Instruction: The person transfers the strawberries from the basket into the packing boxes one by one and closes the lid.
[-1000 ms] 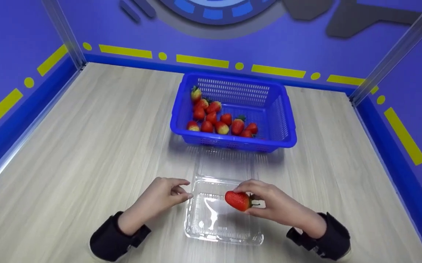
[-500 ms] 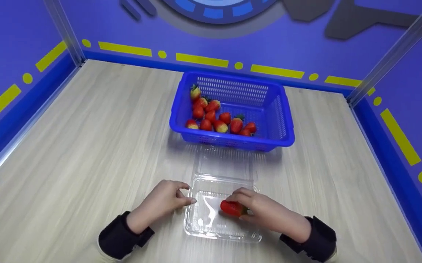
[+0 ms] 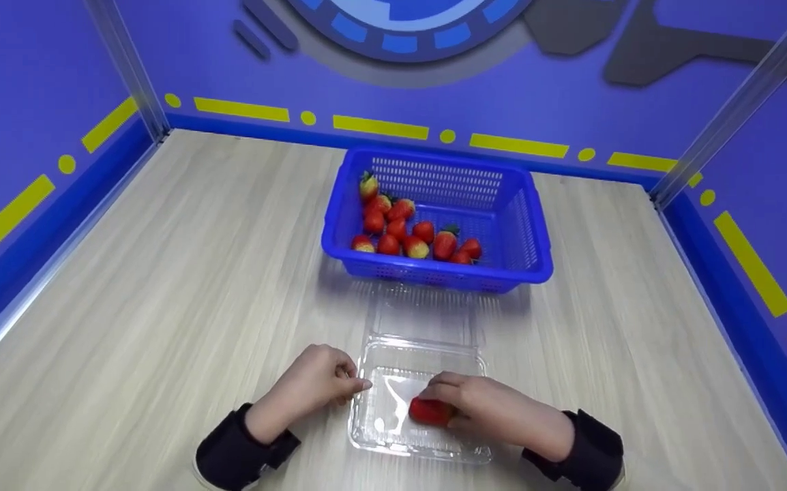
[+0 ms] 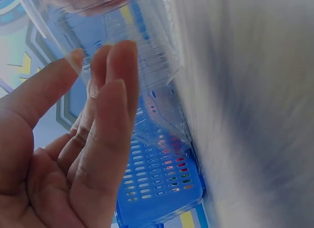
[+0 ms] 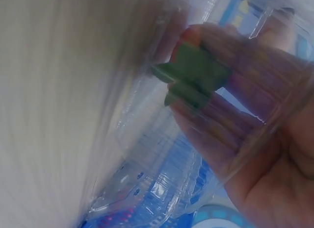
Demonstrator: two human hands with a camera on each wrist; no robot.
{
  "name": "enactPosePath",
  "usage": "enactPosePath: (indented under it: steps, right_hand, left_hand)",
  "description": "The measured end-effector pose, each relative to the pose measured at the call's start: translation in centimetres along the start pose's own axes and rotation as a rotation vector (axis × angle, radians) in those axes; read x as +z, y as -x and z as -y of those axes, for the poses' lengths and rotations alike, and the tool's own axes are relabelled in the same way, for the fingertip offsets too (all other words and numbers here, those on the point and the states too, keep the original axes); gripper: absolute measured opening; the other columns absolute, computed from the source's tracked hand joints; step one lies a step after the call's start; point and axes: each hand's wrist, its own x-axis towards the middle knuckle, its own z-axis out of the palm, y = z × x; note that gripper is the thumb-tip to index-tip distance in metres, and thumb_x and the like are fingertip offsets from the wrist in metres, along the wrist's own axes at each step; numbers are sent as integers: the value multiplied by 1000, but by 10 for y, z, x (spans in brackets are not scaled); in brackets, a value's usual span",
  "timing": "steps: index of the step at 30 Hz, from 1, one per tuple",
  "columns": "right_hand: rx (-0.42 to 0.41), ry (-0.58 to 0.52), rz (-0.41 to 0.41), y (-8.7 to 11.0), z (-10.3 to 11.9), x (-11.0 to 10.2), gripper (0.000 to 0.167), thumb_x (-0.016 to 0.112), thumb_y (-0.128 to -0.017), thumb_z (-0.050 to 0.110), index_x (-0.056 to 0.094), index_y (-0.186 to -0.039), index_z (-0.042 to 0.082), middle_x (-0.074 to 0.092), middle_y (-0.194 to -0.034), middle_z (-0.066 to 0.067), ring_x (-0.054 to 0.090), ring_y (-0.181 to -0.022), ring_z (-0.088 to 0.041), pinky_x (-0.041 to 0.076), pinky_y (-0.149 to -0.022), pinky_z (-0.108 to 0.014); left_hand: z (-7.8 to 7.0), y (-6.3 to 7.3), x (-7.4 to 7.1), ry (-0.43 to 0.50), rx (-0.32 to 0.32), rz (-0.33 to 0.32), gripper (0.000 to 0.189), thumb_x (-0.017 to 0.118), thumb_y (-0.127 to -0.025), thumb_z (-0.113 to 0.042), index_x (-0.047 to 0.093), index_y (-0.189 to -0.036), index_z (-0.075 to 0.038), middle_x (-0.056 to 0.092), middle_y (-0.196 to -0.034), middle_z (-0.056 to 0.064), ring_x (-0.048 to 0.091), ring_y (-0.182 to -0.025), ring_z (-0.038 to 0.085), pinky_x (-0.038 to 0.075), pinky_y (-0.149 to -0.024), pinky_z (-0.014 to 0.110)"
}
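Note:
In the head view my right hand (image 3: 496,412) holds a red strawberry (image 3: 429,411) low inside the base of a clear plastic clamshell box (image 3: 400,449). The fingers lie over the berry's top and the thumb is at its near side. Through the plastic wall, the right wrist view shows the berry's green leaves (image 5: 194,73) between thumb and fingers. At the box's left rim is my left hand (image 3: 318,382), its thumb tip overlapping the rim. The left wrist view shows the loosely bent left fingers (image 4: 105,130) with a gap to the thumb.
Behind the box stands a blue perforated basket (image 3: 537,262) with several strawberries (image 3: 397,228) toward its left and front. The box's open lid (image 3: 424,317) lies flat toward the basket. Blue panels (image 3: 182,41) enclose the wooden table (image 3: 196,273) at the back and sides.
My right hand has lowered the strawberry into the box, moving a little left and toward me. My left hand has shifted slightly right, its thumb now over the rim.

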Motion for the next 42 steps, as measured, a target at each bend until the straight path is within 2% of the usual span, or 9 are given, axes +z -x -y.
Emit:
enactPosePath:
  steps: [6,15,20,24,29,32,36,39,42]
  right_hand:
    - [17,-5,31,-2,0,-2,43,77,-82,-1,69,-124,8,71,-116,-5,70,-106,-17,60,-93,-26]
    - [8,12,44,-2,2,-5,47,78,-79,-3,68,-123,9,70,-116,-5,69,-106,-18,59,-93,-27]
    - [3,31,56,-3,2,-10,49,79,-75,-5,68,-121,9,70,-114,-4,68,-104,-16,59,-92,-26]
    - [0,30,79,-3,3,-16,50,80,-73,-6,69,-120,9,70,-115,-4,68,-104,-16,59,-91,-26]
    - [-6,31,68,-2,7,-29,52,78,-72,-8,69,-121,8,70,-118,-6,69,-108,-19,60,-93,-29]
    - [-25,45,39,-1,10,-38,47,78,-76,-6,69,-121,7,71,-119,-7,69,-111,-22,60,-96,-32]
    - [-57,67,-2,-2,11,-55,41,80,-83,2,69,-122,5,71,-121,-9,69,-112,-23,60,-97,-34]
    - [-75,79,-48,-5,8,-72,41,80,-84,4,68,-123,4,71,-121,-11,70,-111,-25,60,-96,-36]
    - [-93,101,-114,-8,2,-91,42,81,-83,4,68,-122,2,72,-119,-13,70,-109,-27,61,-94,-38]
  left_hand:
    - [0,0,0,-10,7,-10,28,81,-86,-18,68,-68,-1,66,-59,6,48,-50,3,42,-51,17]
    - [-1,3,0,-19,13,-16,28,79,-87,-20,68,-70,-1,67,-58,8,47,-48,1,42,-52,17]
    - [-3,4,-2,-78,35,-20,29,79,-88,-25,69,-72,-3,65,-57,5,47,-50,-1,42,-56,19]
    - [-6,2,-5,-130,20,-26,30,78,-88,-29,70,-73,-4,62,-57,2,47,-51,3,41,-55,20]
    - [-12,1,-18,-200,22,-64,30,78,-89,-30,72,-74,-5,65,-64,1,49,-58,6,42,-56,21]
    - [-18,-1,-28,-220,38,-81,28,78,-89,-30,73,-76,-5,69,-69,3,51,-62,6,44,-58,21]
    - [-26,-8,-42,-196,73,-72,22,75,-92,-25,74,-84,-4,74,-76,5,62,-68,10,52,-64,23]
    - [-35,-15,-55,-162,117,-69,19,73,-94,-19,74,-94,0,77,-85,11,71,-77,19,59,-70,28]
    - [-48,-21,-70,-147,150,-84,20,71,-95,-15,74,-103,3,78,-93,16,75,-84,26,63,-76,35]
